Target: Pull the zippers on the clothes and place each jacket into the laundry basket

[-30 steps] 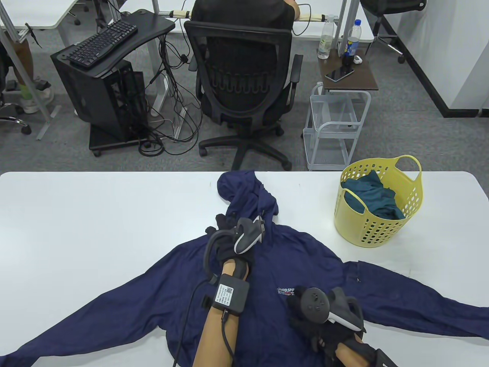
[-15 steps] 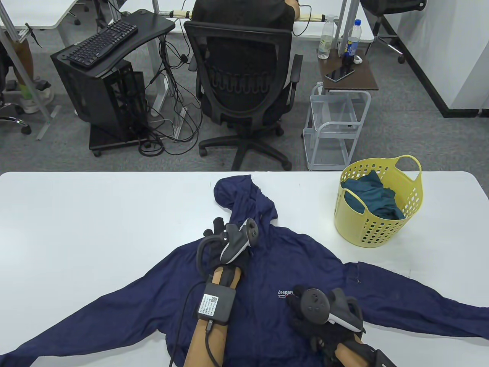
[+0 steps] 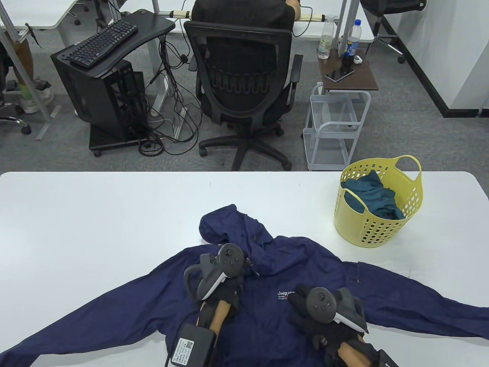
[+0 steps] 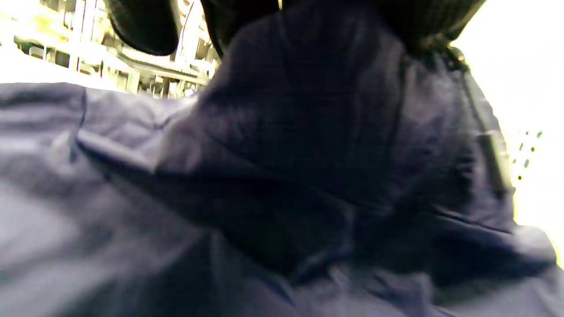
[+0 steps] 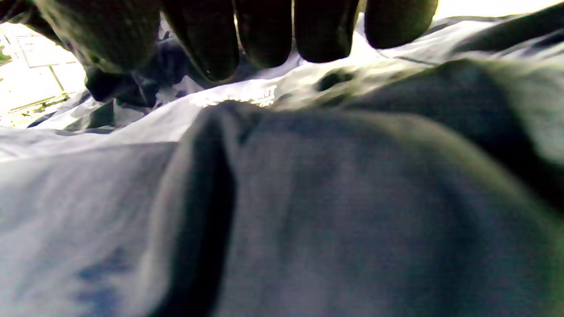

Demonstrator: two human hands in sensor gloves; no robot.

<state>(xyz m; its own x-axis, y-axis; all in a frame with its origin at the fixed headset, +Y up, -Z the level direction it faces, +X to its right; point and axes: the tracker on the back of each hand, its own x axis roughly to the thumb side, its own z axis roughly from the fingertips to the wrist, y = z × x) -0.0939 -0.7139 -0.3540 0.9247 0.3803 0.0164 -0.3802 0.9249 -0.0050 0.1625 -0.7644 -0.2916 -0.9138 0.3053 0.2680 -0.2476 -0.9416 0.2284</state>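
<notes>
A navy jacket (image 3: 290,267) lies spread on the white table (image 3: 95,214), sleeves out to both sides and front up, with its hood folded toward the chest. My left hand (image 3: 244,273) sits at the collar under its tracker. In the left wrist view its fingers (image 4: 141,26) bunch the jacket's fabric (image 4: 308,154) up into their grip. My right hand (image 3: 301,306) rests on the chest beside the white logo. In the right wrist view its fingertips (image 5: 264,31) press down on the cloth (image 5: 352,198). The yellow laundry basket (image 3: 382,229) stands at the right and holds a teal garment (image 3: 376,197).
Beyond the table's far edge stand an office chair (image 3: 244,88) with a person seated in it, a small white cart (image 3: 336,126) and a black computer stand (image 3: 103,76). The jacket's sleeves reach toward both near corners.
My left hand has drawn back toward me, dragging the hood and collar from near the far edge down onto the chest. The right hand has stayed in place on the jacket.
</notes>
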